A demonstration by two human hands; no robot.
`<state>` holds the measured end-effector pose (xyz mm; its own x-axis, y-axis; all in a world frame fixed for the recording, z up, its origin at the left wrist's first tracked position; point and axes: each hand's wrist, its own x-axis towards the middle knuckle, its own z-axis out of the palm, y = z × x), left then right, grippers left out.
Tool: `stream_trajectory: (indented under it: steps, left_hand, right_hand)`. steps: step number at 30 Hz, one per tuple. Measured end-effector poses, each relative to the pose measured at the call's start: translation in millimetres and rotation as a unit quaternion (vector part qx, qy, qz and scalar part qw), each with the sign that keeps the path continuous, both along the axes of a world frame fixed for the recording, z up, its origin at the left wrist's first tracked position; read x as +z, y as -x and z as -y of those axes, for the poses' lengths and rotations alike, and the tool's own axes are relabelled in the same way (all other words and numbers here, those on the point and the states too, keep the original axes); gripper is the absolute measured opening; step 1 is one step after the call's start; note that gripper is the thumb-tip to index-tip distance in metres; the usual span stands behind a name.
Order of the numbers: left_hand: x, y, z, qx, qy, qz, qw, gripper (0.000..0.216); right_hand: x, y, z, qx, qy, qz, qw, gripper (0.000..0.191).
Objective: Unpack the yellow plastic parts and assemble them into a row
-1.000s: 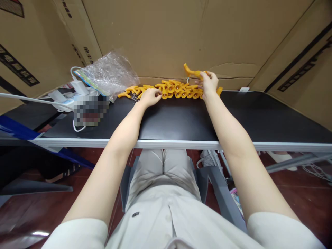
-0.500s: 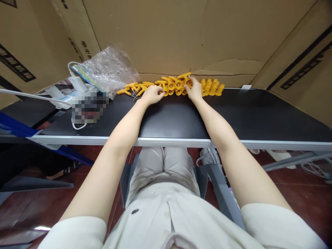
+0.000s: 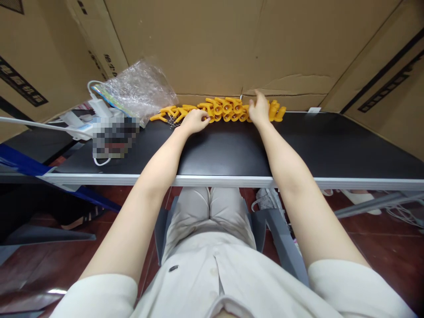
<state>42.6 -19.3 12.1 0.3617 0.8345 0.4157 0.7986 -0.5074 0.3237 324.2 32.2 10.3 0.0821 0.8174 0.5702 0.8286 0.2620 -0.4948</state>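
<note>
Yellow plastic pieces [image 3: 227, 107] with round open ends lie stacked in two rows at the back of the black table, their openings facing me. At the left end of this stack rests my left hand [image 3: 194, 122], thumb and forefinger closed together against the lower row; whether a piece is between them is hidden. My right hand [image 3: 260, 110] is at the stack's right end, thumb and forefinger apart, with nothing visible in it. It partly covers several upright yellow pieces [image 3: 277, 111]. Left of my left hand lie loose yellow pieces [image 3: 168, 111] with small metal chains [image 3: 173, 123].
A clear plastic bag [image 3: 141, 90] leans at the back left, beside a white power strip [image 3: 82, 128] with plugs and cables. A blurred-out object [image 3: 114, 138] lies in front. Cardboard [image 3: 215, 48] walls the table's [image 3: 347, 150] back and sides.
My right hand has let go of a yellow piece on the upper row and moved right toward the upright pieces, opening. That piece now lies level. My left hand stays put.
</note>
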Motion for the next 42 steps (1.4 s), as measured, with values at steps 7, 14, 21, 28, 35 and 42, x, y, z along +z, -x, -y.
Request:
stream_trajectory:
  steps: [7, 14, 21, 28, 35, 42]
  left_hand:
    - [0.3, 0, 1, 0.0, 0.001, 0.003, 1.0, 0.025]
    - [2.0, 0, 2, 0.01, 0.004, -0.011, 1.0, 0.027]
    - [1.5, 1, 1, 0.013, -0.001, -0.012, 1.0, 0.028]
    - [3.5, 1, 3, 0.042, 0.006, 0.002, 0.999, 0.028]
    - [5.2, 15, -2, 0.166, -0.001, 0.133, 0.977, 0.052]
    - [1.4, 37, -9, 0.255, 0.011, 0.148, 0.955, 0.048]
  right_hand:
    - [-5.2, -43, 21, -0.151, 0.057, 0.06, 0.985, 0.048]
    - [-6.1, -35, 28, -0.188, 0.089, 0.123, 0.97, 0.043]
    - [-4.1, -36, 28, -0.203, 0.067, 0.079, 0.974, 0.035]
    - [20.1, -26, 45, -0.192, 0.034, 0.057, 0.979, 0.036]
    - [50.0, 10, 57, -0.137, 0.108, 0.104, 0.979, 0.032]
    - [49.7, 21, 63, -0.003, 0.361, 0.213, 0.908, 0.018]
